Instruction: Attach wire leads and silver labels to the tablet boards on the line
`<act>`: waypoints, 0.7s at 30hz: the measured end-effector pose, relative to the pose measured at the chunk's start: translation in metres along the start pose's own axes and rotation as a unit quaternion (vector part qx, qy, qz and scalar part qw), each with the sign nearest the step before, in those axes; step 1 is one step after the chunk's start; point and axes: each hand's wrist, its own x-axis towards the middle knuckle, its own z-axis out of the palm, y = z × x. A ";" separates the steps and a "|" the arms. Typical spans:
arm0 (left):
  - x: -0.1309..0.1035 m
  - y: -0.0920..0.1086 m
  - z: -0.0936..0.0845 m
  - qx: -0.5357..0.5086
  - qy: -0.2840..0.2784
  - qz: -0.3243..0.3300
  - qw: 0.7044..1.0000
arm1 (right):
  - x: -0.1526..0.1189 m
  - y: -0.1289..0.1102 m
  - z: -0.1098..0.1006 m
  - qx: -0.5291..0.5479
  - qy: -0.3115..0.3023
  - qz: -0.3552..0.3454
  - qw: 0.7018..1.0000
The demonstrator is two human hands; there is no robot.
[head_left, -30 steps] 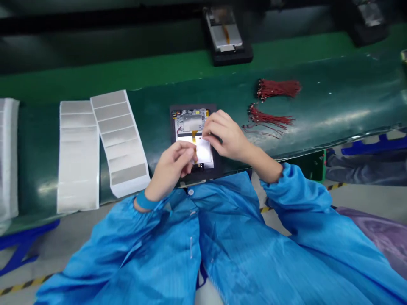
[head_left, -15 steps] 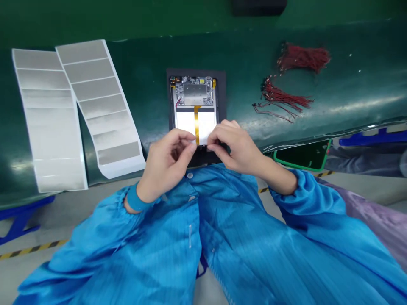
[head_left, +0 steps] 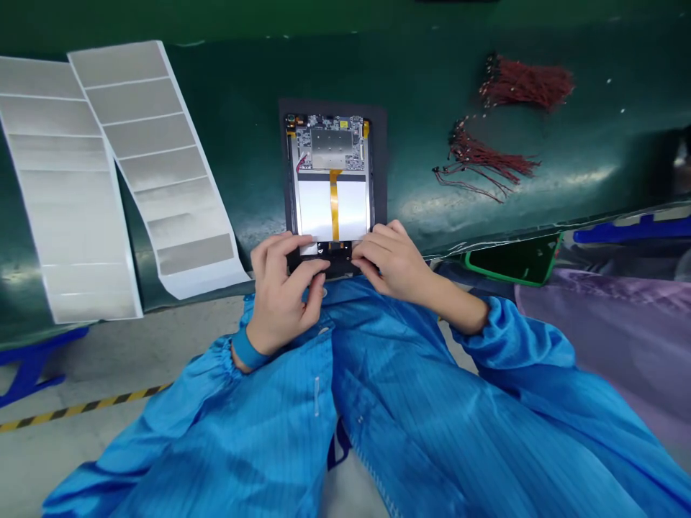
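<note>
An opened tablet (head_left: pixel 369 188) lies on a dark mat (head_left: pixel 380 144), its insides facing up. A circuit board (head_left: pixel 332 149) spans its top end. Below that sits a silver battery (head_left: pixel 316 208) with a strip of amber tape (head_left: pixel 334 205) down the middle. My left hand (head_left: pixel 286 280) rests at the tablet's lower left corner, fingers apart, their tips by the battery's bottom edge and the black bottom end. At the lower right corner, my right hand (head_left: pixel 391 260) has thumb and forefinger pinched close together; what lies between them is hidden.
Two sheets of silver-grey labels (head_left: pixel 154 155) (head_left: pixel 70 216) lie on the green table (head_left: pixel 242 144) at left. Red wire bundles (head_left: pixel 526 83) (head_left: pixel 489 158) lie at right. A green-rimmed dark panel (head_left: pixel 512 262) shows beyond the front edge, near purple cloth (head_left: pixel 594 324).
My left hand has shifted down and its fingers have spread from a pinch. My right hand has lowered slightly. The tablet's black bottom end now shows between them. The view has shifted a little.
</note>
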 end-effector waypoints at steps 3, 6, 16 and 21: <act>0.001 0.000 0.004 0.017 -0.002 0.039 0.999 | 0.001 -0.002 -0.002 -0.009 -0.019 0.001 1.000; 0.003 -0.001 0.009 0.038 -0.016 0.080 0.996 | 0.002 -0.004 -0.003 -0.022 -0.039 0.011 0.999; 0.015 0.013 0.013 0.139 -0.018 0.161 0.977 | -0.001 -0.010 -0.012 -0.043 -0.081 0.031 0.995; 0.025 0.030 0.016 0.163 -0.050 0.163 0.972 | -0.002 -0.003 -0.036 0.002 -0.102 0.069 0.992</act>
